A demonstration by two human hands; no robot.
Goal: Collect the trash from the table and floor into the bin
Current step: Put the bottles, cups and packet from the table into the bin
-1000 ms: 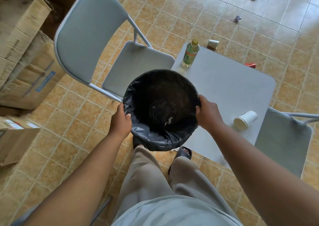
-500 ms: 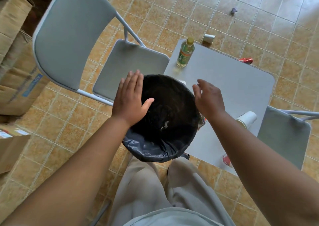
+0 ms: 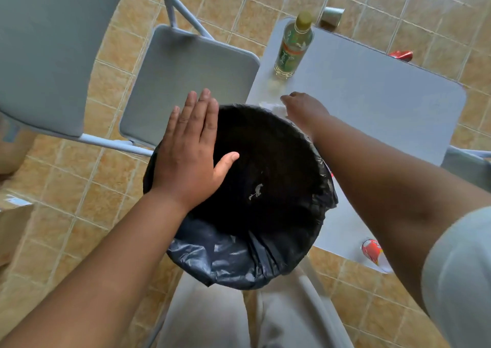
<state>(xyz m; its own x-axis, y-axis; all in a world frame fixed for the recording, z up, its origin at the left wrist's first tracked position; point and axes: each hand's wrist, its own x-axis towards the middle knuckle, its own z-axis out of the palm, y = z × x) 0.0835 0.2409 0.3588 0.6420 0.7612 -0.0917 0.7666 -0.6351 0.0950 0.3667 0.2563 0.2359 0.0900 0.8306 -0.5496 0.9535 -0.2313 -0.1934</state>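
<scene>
A bin with a black liner [image 3: 239, 254] sits in front of me at the near left corner of the grey table [image 3: 372, 103]; what it rests on is hidden. My left hand [image 3: 191, 151] lies flat and open over the bin's left rim. Past the far rim, my right hand [image 3: 305, 108] reaches down onto a white crumpled scrap [image 3: 272, 107] on the table, its fingertips hidden. A green-capped bottle [image 3: 292, 47] stands at the table's far corner. A red-and-white cup [image 3: 372, 250] lies at the near edge.
A grey folding chair [image 3: 186, 81] stands left of the table, another chair [image 3: 467, 167] at the right. On the tiled floor beyond the table lie a paper cup [image 3: 330, 16] and a red can [image 3: 401, 54]. Cardboard boxes [image 3: 13, 222] sit at the far left.
Both hands let go of the bin's rim. The left hand now hovers flat over the bin. The right hand moved forward and down onto the white scrap.
</scene>
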